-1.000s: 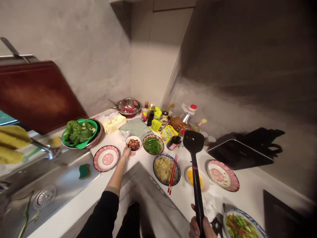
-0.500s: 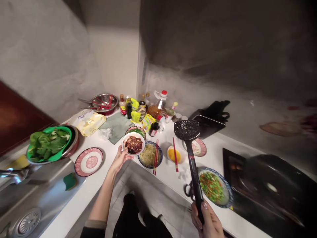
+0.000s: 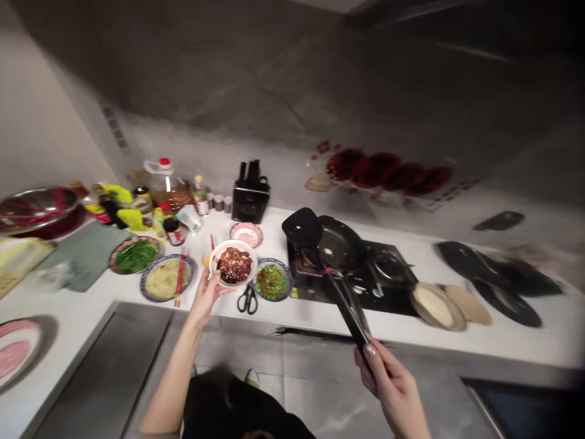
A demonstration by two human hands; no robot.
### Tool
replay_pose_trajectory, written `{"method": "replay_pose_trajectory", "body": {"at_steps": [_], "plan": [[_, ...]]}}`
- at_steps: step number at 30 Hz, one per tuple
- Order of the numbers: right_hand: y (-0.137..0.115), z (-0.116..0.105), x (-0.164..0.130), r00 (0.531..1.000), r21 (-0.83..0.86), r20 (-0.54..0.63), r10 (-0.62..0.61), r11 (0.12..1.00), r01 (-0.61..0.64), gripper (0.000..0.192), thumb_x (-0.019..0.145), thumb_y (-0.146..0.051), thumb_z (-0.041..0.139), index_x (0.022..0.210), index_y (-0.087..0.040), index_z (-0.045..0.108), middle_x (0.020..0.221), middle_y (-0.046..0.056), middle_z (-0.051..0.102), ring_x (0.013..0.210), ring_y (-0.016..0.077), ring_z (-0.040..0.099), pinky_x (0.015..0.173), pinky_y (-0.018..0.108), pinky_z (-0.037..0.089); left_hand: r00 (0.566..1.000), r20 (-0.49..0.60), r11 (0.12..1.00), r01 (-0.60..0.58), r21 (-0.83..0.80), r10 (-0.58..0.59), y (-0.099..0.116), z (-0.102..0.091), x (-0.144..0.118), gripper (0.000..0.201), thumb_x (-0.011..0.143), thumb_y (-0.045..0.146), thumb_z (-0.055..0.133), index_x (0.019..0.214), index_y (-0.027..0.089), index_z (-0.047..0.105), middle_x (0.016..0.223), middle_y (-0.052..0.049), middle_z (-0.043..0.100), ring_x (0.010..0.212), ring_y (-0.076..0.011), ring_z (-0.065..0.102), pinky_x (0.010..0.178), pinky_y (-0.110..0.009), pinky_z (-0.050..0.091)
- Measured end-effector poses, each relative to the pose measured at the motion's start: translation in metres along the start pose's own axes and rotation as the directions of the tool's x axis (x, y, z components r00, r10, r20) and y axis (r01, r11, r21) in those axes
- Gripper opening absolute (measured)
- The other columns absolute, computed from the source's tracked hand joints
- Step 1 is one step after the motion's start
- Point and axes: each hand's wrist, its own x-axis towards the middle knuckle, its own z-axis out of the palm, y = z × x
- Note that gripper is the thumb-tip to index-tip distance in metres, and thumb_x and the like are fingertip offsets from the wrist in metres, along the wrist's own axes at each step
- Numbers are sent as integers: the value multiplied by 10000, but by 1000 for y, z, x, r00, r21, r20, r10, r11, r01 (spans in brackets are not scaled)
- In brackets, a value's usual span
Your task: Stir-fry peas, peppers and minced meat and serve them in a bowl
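Note:
My left hand (image 3: 208,296) grips a white bowl (image 3: 252,251) by its near rim, thumb on top. Dark sauced meat (image 3: 234,264) fills the bowl, which hovers over the counter edge. In my right hand (image 3: 384,372) is the handle of a black spatula (image 3: 302,228), its broad head raised in front of the stove. Behind that head, a frying pan (image 3: 342,244) rests on the stove (image 3: 393,299), partly covered by the spatula. A plate of chopped green and orange vegetables (image 3: 273,281) lies just right of the bowl. Black-handled scissors (image 3: 247,300) lie below it.
Left of the bowl are shredded pale vegetables (image 3: 163,278) with red chopsticks (image 3: 180,281) across their plate, and chopped greens (image 3: 136,255). Bottles, including a large oil jug (image 3: 171,189), line the back. A knife block (image 3: 250,198) stands against the wall; a pale oval dish (image 3: 434,305) sits right.
My view has swung right, from the sink and corner to the stove. Both hands still hold the bowl and spatula; the spatula head now overlaps the pan.

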Motion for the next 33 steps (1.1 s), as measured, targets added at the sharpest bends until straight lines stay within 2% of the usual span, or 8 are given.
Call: {"method": "replay_pose_trajectory", "body": {"at_steps": [3, 7, 11, 14, 17, 21, 27, 33], "plan": [[4, -69, 27, 980, -335, -122, -156, 936, 107, 529, 760, -556, 492, 1042, -123, 601, 573, -1, 529, 403, 74, 375, 367, 199, 314, 998, 43, 999, 38, -11, -37, -14, 44, -8, 409, 743, 332, 581, 1103, 193, 445, 1086, -72, 581, 768, -180, 655, 701, -396, 560], [10, -131, 92, 916, -796, -22, -401, 561, 227, 455, 813, -454, 431, 1081, -150, 636, 643, 63, 650, 416, 115, 475, 445, 232, 408, 993, 32, 993, 108, 39, -109, -25, 78, -24, 398, 745, 305, 578, 1096, 174, 444, 1030, -77, 600, 743, -200, 668, 699, -408, 562], [11, -137, 156, 917, -963, 137, -375, 168, 212, 364, 852, -303, 399, 1099, -176, 634, 808, 97, 679, 632, 176, 623, 557, 249, 450, 988, 17, 984, 151, 91, -153, -34, 87, -35, 403, 738, 317, 597, 1087, 172, 454, 1070, -84, 596, 779, -209, 667, 739, -415, 557], [8, -123, 187, 949, -984, 170, -266, 8, 179, 361, 875, -258, 383, 1162, -188, 590, 896, 110, 670, 722, 176, 640, 587, 239, 444, 985, 14, 979, 168, 119, -171, -41, 84, -34, 436, 730, 344, 612, 1105, 184, 456, 1092, -80, 594, 787, -214, 666, 750, -423, 555], [1, -109, 208, 962, -984, 179, -205, -46, 173, 370, 893, -261, 361, 1198, -186, 557, 918, 120, 659, 770, 178, 639, 597, 231, 434, 984, 15, 976, 173, 129, -176, -46, 79, -28, 452, 718, 368, 627, 1098, 184, 465, 1067, -76, 608, 793, -226, 664, 742, -424, 556], [-7, -100, 227, 967, -987, 164, -194, -32, 160, 367, 897, -276, 358, 1193, -185, 554, 933, 125, 650, 796, 188, 637, 596, 235, 434, 986, 23, 978, 162, 130, -167, -46, 83, -14, 463, 699, 363, 647, 1089, 178, 478, 1037, -79, 627, 796, -228, 661, 717, -412, 563], [-13, -99, 248, 969, -990, 138, -203, 12, 143, 379, 903, -279, 339, 1215, -181, 532, 951, 134, 644, 781, 191, 638, 611, 255, 443, 988, 38, 976, 142, 163, -150, -43, 111, 0, 438, 711, 353, 631, 1081, 175, 479, 1007, -67, 625, 758, -201, 664, 724, -408, 566], [-23, -118, 254, 966, -979, 196, -169, 19, 202, 343, 887, -267, 386, 1160, -191, 579, 938, 120, 659, 826, 187, 632, 666, 257, 447, 990, 60, 980, 121, 155, -132, -51, 132, -13, 388, 726, 374, 610, 1033, 177, 478, 1012, -44, 613, 777, -195, 660, 714, -392, 568]]}}
